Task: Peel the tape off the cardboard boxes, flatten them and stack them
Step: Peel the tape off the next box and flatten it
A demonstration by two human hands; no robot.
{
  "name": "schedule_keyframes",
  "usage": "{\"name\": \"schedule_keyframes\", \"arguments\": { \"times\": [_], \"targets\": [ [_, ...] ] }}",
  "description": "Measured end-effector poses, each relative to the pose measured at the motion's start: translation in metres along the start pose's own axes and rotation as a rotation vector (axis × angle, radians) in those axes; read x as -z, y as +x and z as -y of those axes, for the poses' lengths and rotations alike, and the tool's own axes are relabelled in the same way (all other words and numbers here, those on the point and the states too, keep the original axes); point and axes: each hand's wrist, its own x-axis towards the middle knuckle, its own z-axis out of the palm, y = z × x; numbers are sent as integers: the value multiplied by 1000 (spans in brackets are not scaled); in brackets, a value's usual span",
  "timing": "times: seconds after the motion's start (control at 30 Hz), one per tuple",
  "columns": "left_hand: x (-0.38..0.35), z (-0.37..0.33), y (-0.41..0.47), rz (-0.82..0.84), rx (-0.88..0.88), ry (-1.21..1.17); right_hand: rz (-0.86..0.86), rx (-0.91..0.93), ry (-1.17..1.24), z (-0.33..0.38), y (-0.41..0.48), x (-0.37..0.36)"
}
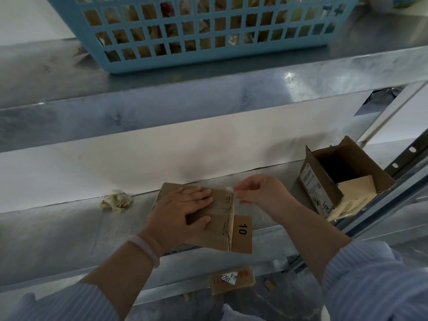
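Observation:
A small closed cardboard box (220,230) lies on the metal shelf (69,239), with a flap marked "10" at its right end. My left hand (183,214) presses flat on the box top, fingers straight. My right hand (259,193) pinches a strip of clear tape (231,189) lifted at the box's far right corner. An open cardboard box (342,179) with a printed label stands at the right end of the shelf, on top of flat cardboard.
A crumpled ball of peeled tape (115,201) lies on the shelf to the left. A blue plastic basket (196,31) filled with scraps sits on the shelf above. A flattened labelled carton (231,280) lies on the level below. A shelf upright (407,156) runs at the right.

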Motion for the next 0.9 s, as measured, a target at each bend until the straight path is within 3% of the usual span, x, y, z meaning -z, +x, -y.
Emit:
{"name": "schedule_keyframes", "arguments": {
  "times": [0.3,0.47,0.6,0.73,0.9],
  "targets": [
    [0,-1,0,-4,-6,24,6,138,-504,0,-4,-13],
    [0,0,-1,-1,6,31,-34,100,-328,-1,-1,-14],
    [0,-1,-1,8,11,31,-51,200,-619,4,0,-19],
    [0,-1,0,9,22,9,-62,309,-727,8,-1,-23],
    [0,0,-1,9,8,17,-152,180,-517,-2,5,-14]
  ]
}}
